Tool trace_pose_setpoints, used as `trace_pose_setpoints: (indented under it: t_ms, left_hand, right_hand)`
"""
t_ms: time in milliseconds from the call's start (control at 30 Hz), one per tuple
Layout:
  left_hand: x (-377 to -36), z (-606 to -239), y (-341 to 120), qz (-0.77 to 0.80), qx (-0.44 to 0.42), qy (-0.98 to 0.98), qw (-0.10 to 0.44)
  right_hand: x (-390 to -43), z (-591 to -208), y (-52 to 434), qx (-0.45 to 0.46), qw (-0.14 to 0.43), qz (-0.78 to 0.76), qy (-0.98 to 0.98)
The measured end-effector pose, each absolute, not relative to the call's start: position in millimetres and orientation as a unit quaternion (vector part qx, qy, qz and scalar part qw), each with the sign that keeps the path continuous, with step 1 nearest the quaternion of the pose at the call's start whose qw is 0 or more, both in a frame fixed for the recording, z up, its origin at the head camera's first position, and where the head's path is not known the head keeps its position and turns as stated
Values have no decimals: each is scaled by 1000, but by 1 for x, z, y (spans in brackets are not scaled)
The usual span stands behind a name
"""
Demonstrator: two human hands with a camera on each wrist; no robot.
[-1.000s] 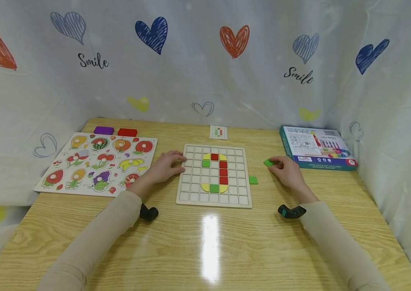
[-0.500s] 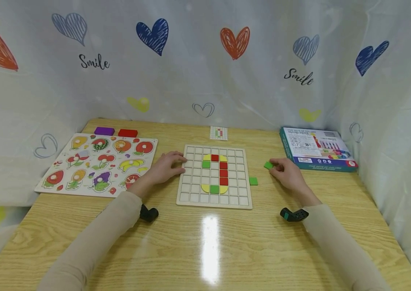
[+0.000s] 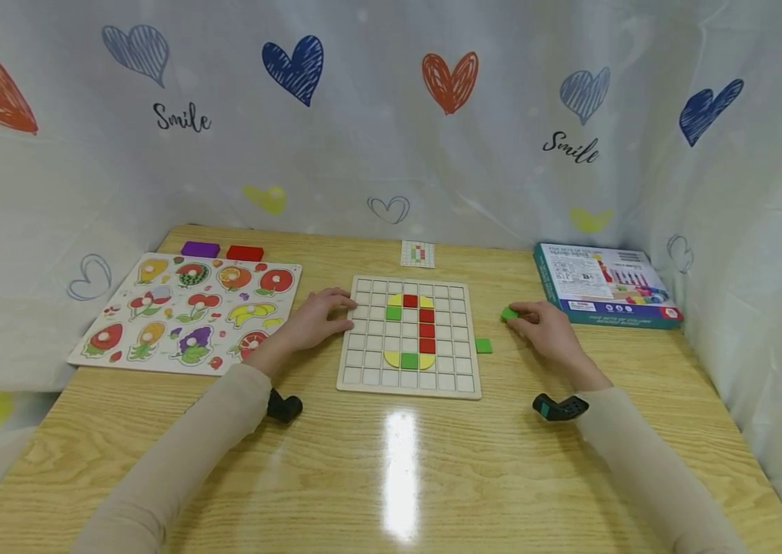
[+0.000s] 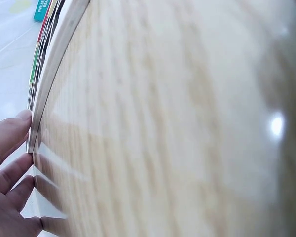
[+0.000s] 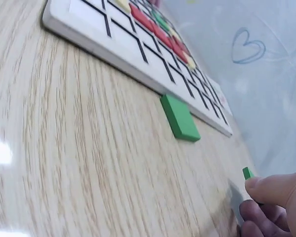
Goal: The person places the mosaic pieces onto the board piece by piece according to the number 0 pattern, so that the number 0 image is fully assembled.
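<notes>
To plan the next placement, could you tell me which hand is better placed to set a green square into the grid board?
The right hand: it already pinches a green square, and another green square lies near it. The left hand rests on the grid board.

Probably a playroom: heart-print curtain (image 3: 391, 138), wooden puzzles (image 3: 186, 312) on table (image 3: 391, 462).

Pale wood-grain table (image 3: 391, 477); white grid board (image 3: 409, 336) with black lines, holding red, yellow and green tiles; two green tiles (image 3: 483, 345) beside it; teal box (image 3: 602, 285); white fruit puzzle (image 3: 186, 312), multicoloured; purple block (image 3: 200, 248); red block (image 3: 245, 252); white curtain (image 3: 391, 115) with red, blue, grey hearts; beige sleeves (image 3: 176, 454).
</notes>
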State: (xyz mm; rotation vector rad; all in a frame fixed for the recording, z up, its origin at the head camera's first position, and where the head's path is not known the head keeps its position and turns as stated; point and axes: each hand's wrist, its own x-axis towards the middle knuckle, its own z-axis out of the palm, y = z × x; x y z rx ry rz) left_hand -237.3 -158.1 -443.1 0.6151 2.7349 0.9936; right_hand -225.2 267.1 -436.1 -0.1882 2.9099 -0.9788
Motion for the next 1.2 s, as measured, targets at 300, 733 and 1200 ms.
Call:
trace_pose_setpoints:
  t_ms: [300,733,1200]
  left_hand:
    - [-237,-443,-159,329,205,918,85]
    - [-240,-445,-157,320,209,920,84]
    - [-239,-443,-158,322,206,920,85]
  right_hand:
    - [-221,-421,224,-63,56,-382,920]
    - [-231,-420,144,-206,83,-348,911]
    - [-232,-425,100,-252,105,-311,910]
